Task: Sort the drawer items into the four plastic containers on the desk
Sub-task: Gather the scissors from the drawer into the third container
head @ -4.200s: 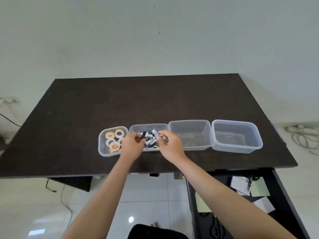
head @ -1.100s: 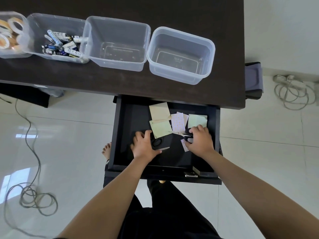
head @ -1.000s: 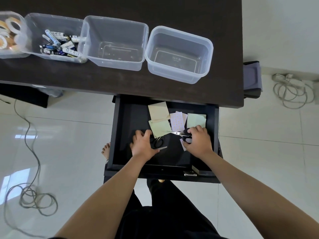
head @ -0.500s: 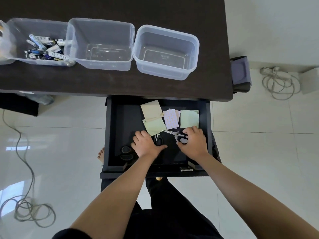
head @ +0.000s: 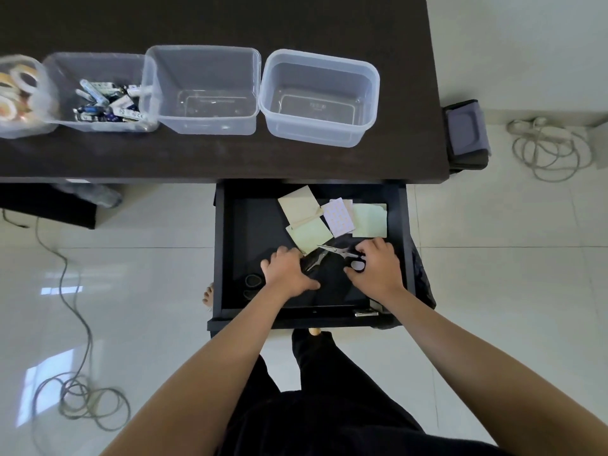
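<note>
- We see a dark brown wooden desk [head: 214,24] across the top of the view, well beyond our fingers, with four clear plastic containers in a row near its front edge.
- Below the desk edge, the black open drawer [head: 227,245] lies under both our hands.
- The two clear square containers furthest to the right [head: 371,93] and [head: 154,87] hold nothing we can make out.
- The next clear container to the left [head: 52,70] holds a jumble of small batteries [head: 105,103]; the leftmost one [head: 42,103], cut by the frame edge, holds rolls of tape [head: 19,80].
- Just past our fingertips in the drawer lie pale yellow and green square sticky-note pads [head: 304,212] and a small white dotted pad [head: 339,217].
- Our right hand [head: 375,271] has its fingers curled round the black handles of a pair of steel-bladed scissors [head: 343,254], whose blades point left toward our other hand.
- Our left hand [head: 288,271] rests palm down with fingers curled over a second dark-handled pair of scissors [head: 316,261], its blades showing just right of the knuckles.
- Left of the left hand, dark oval loops [head: 252,281] lie on the drawer floor; we cannot tell what they are.
</note>
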`<move>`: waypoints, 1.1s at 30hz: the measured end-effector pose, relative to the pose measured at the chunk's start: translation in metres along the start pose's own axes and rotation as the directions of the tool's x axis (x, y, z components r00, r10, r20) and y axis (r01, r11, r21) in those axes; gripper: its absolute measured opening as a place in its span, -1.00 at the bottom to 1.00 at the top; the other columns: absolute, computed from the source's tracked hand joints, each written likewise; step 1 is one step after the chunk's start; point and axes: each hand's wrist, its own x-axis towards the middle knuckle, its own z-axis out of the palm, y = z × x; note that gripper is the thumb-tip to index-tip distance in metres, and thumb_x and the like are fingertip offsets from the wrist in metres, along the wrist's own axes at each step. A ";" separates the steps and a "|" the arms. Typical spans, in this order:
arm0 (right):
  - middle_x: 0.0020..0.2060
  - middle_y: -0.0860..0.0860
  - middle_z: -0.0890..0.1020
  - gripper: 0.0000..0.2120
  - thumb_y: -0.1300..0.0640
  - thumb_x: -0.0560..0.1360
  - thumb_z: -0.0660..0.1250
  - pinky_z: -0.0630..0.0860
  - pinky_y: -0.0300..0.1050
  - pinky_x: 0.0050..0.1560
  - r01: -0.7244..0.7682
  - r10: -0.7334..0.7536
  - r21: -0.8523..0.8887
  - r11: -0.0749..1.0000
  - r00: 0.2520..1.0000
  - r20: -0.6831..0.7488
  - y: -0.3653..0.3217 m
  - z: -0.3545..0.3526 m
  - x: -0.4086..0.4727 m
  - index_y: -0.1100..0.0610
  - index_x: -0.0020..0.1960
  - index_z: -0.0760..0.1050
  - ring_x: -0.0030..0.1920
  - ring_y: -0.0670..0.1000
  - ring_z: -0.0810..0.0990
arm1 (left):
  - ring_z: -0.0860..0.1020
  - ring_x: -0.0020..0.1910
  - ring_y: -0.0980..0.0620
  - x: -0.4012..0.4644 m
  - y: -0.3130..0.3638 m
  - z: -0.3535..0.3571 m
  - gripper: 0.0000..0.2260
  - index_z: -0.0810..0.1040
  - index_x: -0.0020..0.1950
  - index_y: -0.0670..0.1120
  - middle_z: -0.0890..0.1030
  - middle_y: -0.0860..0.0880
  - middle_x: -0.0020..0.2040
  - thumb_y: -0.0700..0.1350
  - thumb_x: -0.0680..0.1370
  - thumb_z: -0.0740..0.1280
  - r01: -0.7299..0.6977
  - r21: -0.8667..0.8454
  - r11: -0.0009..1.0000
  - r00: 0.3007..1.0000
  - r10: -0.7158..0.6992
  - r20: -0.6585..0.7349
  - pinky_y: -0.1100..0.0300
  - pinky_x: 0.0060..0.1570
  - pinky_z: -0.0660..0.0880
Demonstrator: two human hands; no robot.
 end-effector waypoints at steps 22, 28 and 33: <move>0.15 0.04 0.48 -0.51 -0.04 0.38 0.45 0.43 -0.01 0.18 -0.006 0.010 -0.033 0.999 0.991 0.132 -0.009 0.016 -0.013 0.12 0.23 0.45 0.23 0.10 0.37 | 0.27 0.27 -0.14 -0.003 -0.069 -0.008 -0.38 0.31 0.25 -0.07 0.38 -0.07 0.25 -0.15 0.28 0.51 -0.069 0.167 0.984 0.998 0.065 0.025 0.05 0.07 0.51; 0.07 0.02 0.52 -0.56 0.00 0.33 0.50 0.45 -0.03 0.13 0.002 -0.005 0.071 0.997 0.999 0.040 -0.017 0.008 -0.013 0.11 0.13 0.49 0.15 0.08 0.41 | 0.32 0.19 -0.08 -0.013 -0.065 -0.020 -0.37 0.35 0.23 -0.06 0.45 -0.01 0.18 -0.12 0.22 0.53 -0.112 0.048 0.993 0.993 0.114 -0.038 0.13 0.03 0.49; 0.05 -0.03 0.58 -0.58 0.02 0.30 0.52 0.42 -0.10 0.06 0.063 -0.053 0.166 0.984 0.997 -0.064 -0.040 -0.010 -0.008 0.11 0.10 0.53 0.09 0.06 0.44 | 0.33 0.13 -0.02 -0.035 -0.057 -0.046 -0.36 0.38 0.23 -0.06 0.46 0.02 0.12 -0.07 0.21 0.53 -0.166 -0.063 0.984 0.974 0.154 -0.166 0.14 -0.01 0.49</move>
